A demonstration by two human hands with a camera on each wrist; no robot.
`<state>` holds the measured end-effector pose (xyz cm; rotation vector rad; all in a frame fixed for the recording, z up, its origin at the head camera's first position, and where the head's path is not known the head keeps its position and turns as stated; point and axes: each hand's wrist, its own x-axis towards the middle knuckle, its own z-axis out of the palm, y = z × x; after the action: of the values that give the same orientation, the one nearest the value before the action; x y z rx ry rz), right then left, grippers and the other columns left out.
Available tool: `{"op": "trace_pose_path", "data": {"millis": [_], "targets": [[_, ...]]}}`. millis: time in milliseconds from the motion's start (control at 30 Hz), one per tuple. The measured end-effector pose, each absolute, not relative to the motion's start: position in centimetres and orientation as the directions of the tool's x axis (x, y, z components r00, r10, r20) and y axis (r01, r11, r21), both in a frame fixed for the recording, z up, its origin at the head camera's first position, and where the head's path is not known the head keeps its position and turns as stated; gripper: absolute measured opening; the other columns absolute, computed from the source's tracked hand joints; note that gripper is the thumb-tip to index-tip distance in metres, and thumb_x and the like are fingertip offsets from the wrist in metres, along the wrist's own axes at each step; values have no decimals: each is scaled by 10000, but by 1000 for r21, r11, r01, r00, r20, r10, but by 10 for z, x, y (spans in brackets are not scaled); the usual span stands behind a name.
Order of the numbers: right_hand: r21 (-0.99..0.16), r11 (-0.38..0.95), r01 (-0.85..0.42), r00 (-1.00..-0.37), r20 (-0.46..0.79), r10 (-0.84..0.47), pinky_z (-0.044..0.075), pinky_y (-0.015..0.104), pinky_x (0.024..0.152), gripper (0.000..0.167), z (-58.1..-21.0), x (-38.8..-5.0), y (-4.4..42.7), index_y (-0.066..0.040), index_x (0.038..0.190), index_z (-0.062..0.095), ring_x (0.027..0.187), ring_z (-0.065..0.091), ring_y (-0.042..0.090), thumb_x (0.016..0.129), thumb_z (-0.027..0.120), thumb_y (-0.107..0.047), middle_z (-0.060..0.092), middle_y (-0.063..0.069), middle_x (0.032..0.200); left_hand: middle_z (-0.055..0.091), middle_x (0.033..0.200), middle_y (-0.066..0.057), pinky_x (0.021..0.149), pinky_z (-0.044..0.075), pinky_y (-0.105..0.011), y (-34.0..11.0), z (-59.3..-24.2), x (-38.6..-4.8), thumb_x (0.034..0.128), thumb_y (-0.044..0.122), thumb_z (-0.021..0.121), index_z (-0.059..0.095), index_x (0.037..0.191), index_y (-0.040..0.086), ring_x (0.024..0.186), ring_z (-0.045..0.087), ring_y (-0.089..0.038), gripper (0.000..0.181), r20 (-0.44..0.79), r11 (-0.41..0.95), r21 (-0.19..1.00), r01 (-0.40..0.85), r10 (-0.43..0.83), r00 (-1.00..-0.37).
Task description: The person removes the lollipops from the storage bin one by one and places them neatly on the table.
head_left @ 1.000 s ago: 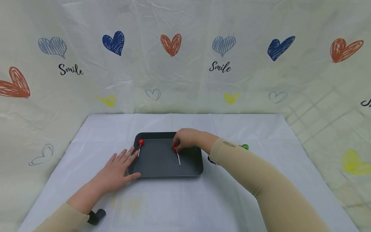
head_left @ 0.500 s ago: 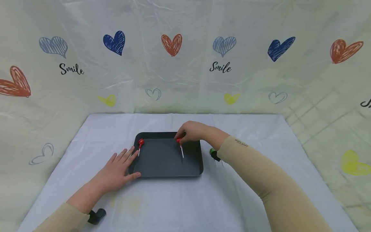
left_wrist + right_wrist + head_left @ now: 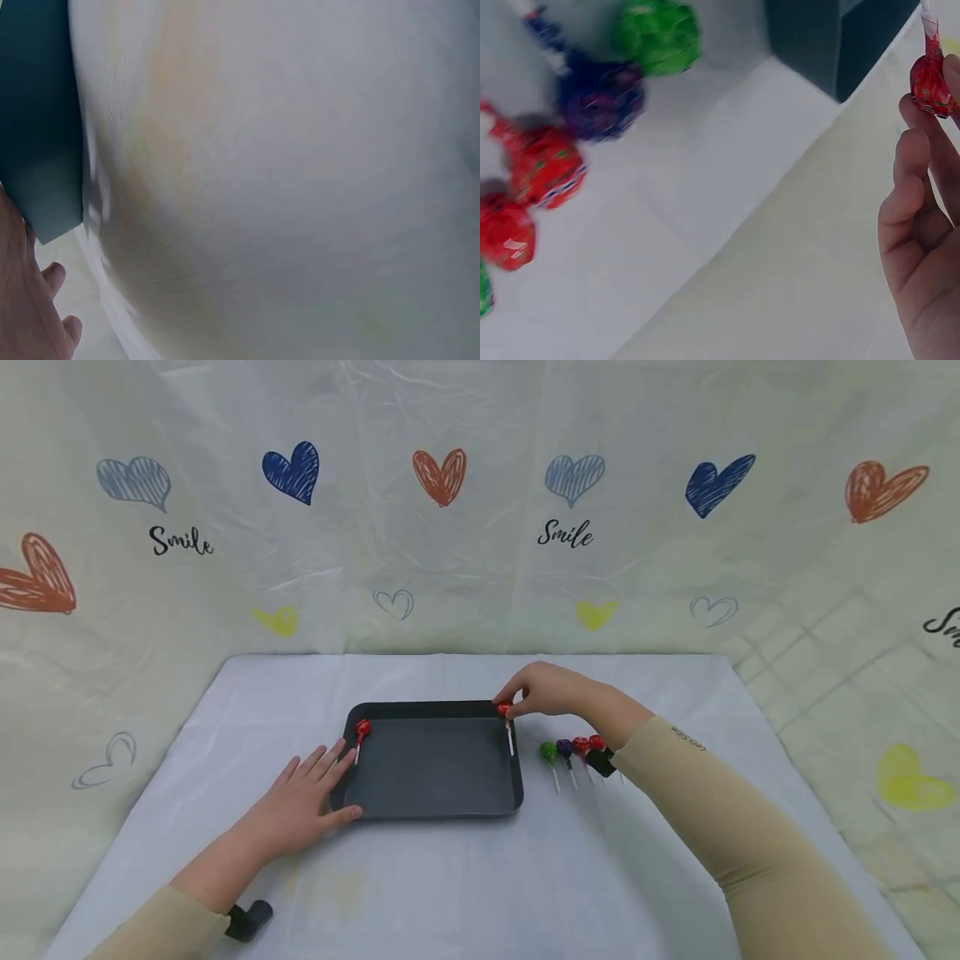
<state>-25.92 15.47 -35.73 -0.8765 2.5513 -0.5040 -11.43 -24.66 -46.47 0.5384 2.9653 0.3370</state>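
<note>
My right hand [image 3: 551, 690] pinches a red-wrapped lollipop [image 3: 504, 710] by its head at the back right corner of a dark grey baking tray [image 3: 431, 772], stick pointing toward me. In the right wrist view the same lollipop [image 3: 930, 84] sits between thumb and fingertips. Fingers spread, my left hand [image 3: 296, 810] rests on the tray's left front edge. Close to its fingertips another red lollipop [image 3: 363, 727] lies inside the tray, along the left side. Right of the tray lie a green lollipop [image 3: 549, 751], a purple lollipop [image 3: 565, 748] and red ones, partly hidden by the right wrist.
A white cloth [image 3: 442, 893] covers the table. Behind it hangs a pale sheet [image 3: 480, 560] printed with hearts. In the right wrist view another green wrapper [image 3: 484, 291] shows at the row's far end.
My right hand has carried the red lollipop from the tray's right-centre area back and right to the corner. The row of lollipops has come into sight. My left hand has stayed put.
</note>
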Motion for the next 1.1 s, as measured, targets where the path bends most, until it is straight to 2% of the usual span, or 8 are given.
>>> {"op": "trace_pose_path", "data": {"millis": [200,333,733,900,1100], "targets": [[-436,779,-451,-760,-270,-591,507,310,670,310,-359,-253,191,-225,1222,734,818,576,171,912,736,-235,688,-57,1079,159,1653,-88,1162,91,-641,-245,-461,-113,878,694,566,235,1592,173,1486,152,-407,944,-58,903,262,339,366,-929],[-418,811,-410,-783,-296,-548,507,311,691,307,-362,-247,215,-211,1224,733,849,576,180,918,725,-221,686,-36,1113,168,1650,-92,1155,104,-646,-245,-464,-111,882,683,570,239,1590,173,1477,165,-418,933,-32,896,270,352,374,-927],[-388,873,-296,-836,-337,-434,536,356,786,314,-372,-234,298,-126,1232,722,995,574,233,932,708,-219,691,56,1153,165,1649,-106,1163,97,-642,-242,-457,-110,897,685,545,237,1590,156,1484,160,-412,925,-63,907,245,343,368,-928],[-381,886,-264,-850,-342,-400,553,376,802,326,-373,-230,330,-102,1235,715,1001,577,251,927,712,-210,695,73,1144,184,1644,-104,1150,116,-654,-245,-463,-112,889,676,566,250,1587,164,1471,186,-422,921,-24,897,250,364,382,-924],[-377,894,-243,-857,-349,-380,525,393,819,324,-371,-224,350,-84,1237,710,1022,577,265,929,703,-183,700,82,1144,160,1652,-94,1163,101,-640,-245,-461,-112,890,682,560,238,1591,165,1487,162,-400,928,-51,908,237,347,368,-928]]}}
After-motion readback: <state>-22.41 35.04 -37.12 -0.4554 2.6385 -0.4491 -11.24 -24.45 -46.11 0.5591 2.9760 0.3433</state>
